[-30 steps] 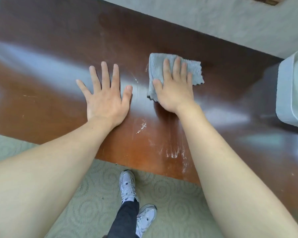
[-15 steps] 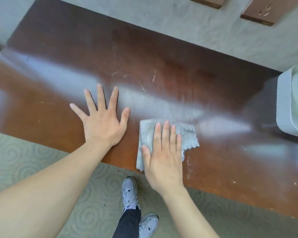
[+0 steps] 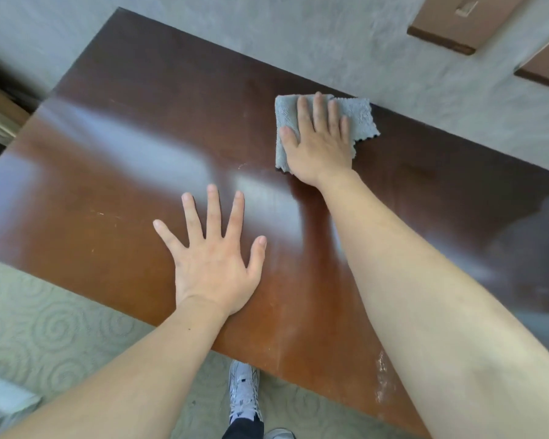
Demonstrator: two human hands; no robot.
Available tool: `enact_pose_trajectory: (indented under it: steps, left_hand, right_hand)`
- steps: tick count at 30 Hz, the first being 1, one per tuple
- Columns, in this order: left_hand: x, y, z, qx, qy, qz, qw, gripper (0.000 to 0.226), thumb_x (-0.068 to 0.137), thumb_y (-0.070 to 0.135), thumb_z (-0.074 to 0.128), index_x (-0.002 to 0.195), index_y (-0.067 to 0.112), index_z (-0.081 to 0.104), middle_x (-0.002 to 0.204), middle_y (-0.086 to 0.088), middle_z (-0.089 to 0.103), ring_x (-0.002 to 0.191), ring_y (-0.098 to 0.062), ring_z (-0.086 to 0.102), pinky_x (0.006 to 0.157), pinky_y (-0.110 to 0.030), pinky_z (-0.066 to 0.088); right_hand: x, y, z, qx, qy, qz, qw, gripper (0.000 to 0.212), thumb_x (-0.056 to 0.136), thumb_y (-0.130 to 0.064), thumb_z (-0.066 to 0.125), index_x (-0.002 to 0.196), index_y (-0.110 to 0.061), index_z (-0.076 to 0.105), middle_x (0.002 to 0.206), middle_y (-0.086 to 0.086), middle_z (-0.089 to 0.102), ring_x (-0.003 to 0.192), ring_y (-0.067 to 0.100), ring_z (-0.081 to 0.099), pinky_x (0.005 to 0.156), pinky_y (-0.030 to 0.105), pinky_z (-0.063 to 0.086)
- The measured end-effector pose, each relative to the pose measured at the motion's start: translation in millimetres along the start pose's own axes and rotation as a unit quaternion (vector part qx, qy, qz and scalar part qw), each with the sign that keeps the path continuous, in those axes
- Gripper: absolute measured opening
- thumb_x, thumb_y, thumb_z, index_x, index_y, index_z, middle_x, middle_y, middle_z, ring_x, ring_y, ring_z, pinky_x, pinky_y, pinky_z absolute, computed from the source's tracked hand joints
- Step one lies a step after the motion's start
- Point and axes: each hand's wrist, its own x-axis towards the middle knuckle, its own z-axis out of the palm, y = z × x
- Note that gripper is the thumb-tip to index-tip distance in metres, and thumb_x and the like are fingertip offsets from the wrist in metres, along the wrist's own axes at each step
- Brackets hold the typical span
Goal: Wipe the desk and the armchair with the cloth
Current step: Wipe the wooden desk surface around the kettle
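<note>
Bare desk (image 3: 114, 172) left of hands

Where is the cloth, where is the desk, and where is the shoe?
cloth (image 3: 358, 117): head view, on its bare right part beside the fingers.
desk (image 3: 159, 122): head view, on the bare brown top, far left area.
shoe (image 3: 243, 391): head view, on the white laces and upper.
</note>
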Motion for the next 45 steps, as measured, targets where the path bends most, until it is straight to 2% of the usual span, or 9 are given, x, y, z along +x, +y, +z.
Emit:
enact_pose_trajectory:
  steps: [3,7,11,17,23,29,33,40,45]
  left_hand:
    - [0.5,0.4,-3.2,-0.004,-0.009,-0.009,1.000,0.081,0.095,0.066,0.006,0.160,0.017,0.007,0.167,-0.011,0.003,0.152,-0.040,-0.004,0.110,-0.076,0.005]
    - [0.2,-0.1,-5.7,-0.004,-0.013,-0.018,1.000,0.088,0.094,0.065,0.006,0.159,0.005,0.008,0.167,-0.017,0.003,0.152,-0.038,-0.004,0.109,-0.076,0.006]
    - [1.2,0.6,-6.4,-0.010,-0.015,-0.013,1.000,0.088,0.095,0.065,0.014,0.158,0.002,0.012,0.166,-0.017,0.006,0.152,-0.039,-0.001,0.109,-0.077,0.008]
    - [1.1,1.2,-6.6,-0.007,-0.020,-0.005,1.000,0.085,0.096,0.064,0.011,0.159,0.006,0.010,0.167,-0.016,0.004,0.152,-0.040,-0.002,0.108,-0.077,0.007]
    - [0.4,0.6,-4.3,0.002,-0.016,-0.007,1.000,0.085,0.096,0.064,0.013,0.158,0.006,0.013,0.166,-0.016,0.008,0.152,-0.040,0.002,0.109,-0.077,0.008]
    - [0.9,1.1,-6.9,-0.009,-0.015,-0.007,1.000,0.084,0.096,0.064,0.017,0.158,0.007,0.016,0.166,-0.017,0.009,0.152,-0.039,0.003,0.109,-0.077,0.008]
    - [1.6,0.8,-6.9,-0.014,-0.008,-0.005,1.000,0.082,0.096,0.063,0.023,0.157,0.008,0.024,0.165,-0.018,0.015,0.152,-0.040,0.008,0.108,-0.078,0.009]
    - [2.2,-0.4,-4.6,-0.016,0.003,0.001,1.000,0.082,0.095,0.062,0.028,0.156,0.008,0.026,0.164,-0.018,0.017,0.152,-0.041,0.010,0.108,-0.078,0.009]
    - [1.1,-0.3,-4.5,-0.012,0.005,-0.001,1.000,0.082,0.094,0.061,0.030,0.156,0.007,0.027,0.164,-0.018,0.019,0.152,-0.040,0.011,0.108,-0.078,0.010]
  right_hand:
    - [-6.9,-7.6,0.1,-0.012,0.004,-0.062,0.998,0.064,0.103,-0.051,0.018,0.159,-0.025,0.001,0.167,0.003,-0.008,0.152,0.024,-0.013,0.122,0.045,-0.010]
    - [-84.1,1.2,16.3,0.000,0.001,-0.146,0.989,0.063,0.102,-0.053,0.020,0.158,-0.029,0.006,0.167,-0.001,-0.005,0.152,0.018,-0.014,0.122,0.040,-0.011]
    - [-136.1,12.8,30.3,-0.015,-0.022,-0.141,0.990,0.062,0.100,-0.059,0.012,0.157,-0.037,-0.001,0.165,-0.006,-0.010,0.149,0.012,-0.023,0.120,0.035,-0.016]
    - [-31.3,-18.3,11.5,-0.031,-0.006,-0.120,0.992,0.065,0.100,-0.057,0.018,0.158,-0.032,0.002,0.166,0.003,-0.009,0.152,0.023,-0.013,0.121,0.041,-0.010]
    - [60.7,-42.3,-5.7,-0.027,-0.058,-0.118,0.991,0.065,0.101,-0.057,0.019,0.157,-0.032,-0.002,0.166,0.005,-0.016,0.151,0.026,-0.018,0.121,0.045,-0.011]
    - [-41.9,2.4,2.8,-0.031,-0.018,-0.221,0.975,0.063,0.100,-0.057,0.024,0.157,-0.038,0.005,0.167,0.005,-0.005,0.152,0.024,-0.012,0.123,0.041,-0.007]
    - [-108.3,38.7,9.3,-0.034,-0.041,-0.213,0.976,0.061,0.101,-0.060,0.017,0.156,-0.043,-0.002,0.166,-0.002,-0.011,0.150,0.016,-0.020,0.121,0.036,-0.012]
    - [11.0,-22.6,5.4,-0.031,0.018,-0.054,0.998,0.064,0.102,-0.053,0.018,0.158,-0.029,0.000,0.166,0.010,-0.008,0.152,0.031,-0.011,0.121,0.047,-0.008]
    - [78.6,-85.1,-0.3,-0.035,-0.018,-0.104,0.994,0.059,0.104,-0.050,0.015,0.158,-0.031,0.000,0.167,0.003,-0.010,0.152,0.028,-0.012,0.121,0.048,-0.009]
